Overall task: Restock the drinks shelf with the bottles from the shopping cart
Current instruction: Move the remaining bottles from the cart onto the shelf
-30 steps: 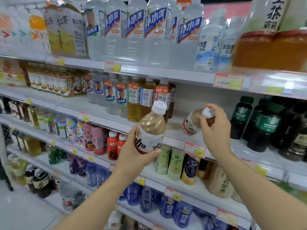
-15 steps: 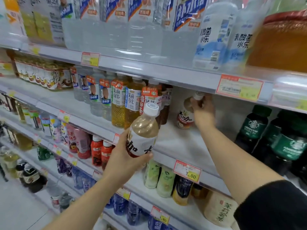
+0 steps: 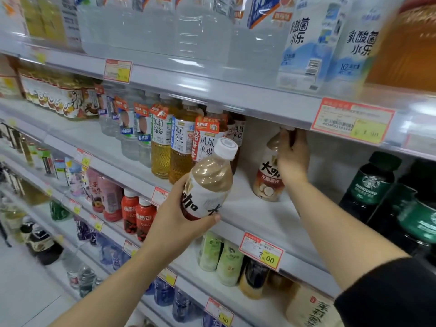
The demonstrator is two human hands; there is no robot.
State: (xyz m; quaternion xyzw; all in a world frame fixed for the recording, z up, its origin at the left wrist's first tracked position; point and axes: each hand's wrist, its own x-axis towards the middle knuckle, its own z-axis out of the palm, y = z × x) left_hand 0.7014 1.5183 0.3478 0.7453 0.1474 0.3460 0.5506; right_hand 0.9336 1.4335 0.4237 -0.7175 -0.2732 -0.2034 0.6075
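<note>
Standing bottle (image 3: 267,178): cap and neck were hidden by your right hand (image 3: 293,156) and the shelf lip (image 3: 236,100) above.
Held bottle (image 3: 207,182): base was covered by your left hand (image 3: 175,218); you saw only part of its label.
Water bottles (image 3: 165,27): tops were cut off by the upper edge.
Amber container (image 3: 410,43): blurred, and cropped at the right edge.
Price tag (image 3: 352,121): print was too smeared to read.
Far-left bottles (image 3: 14,147): too blurred for you to identify.
</note>
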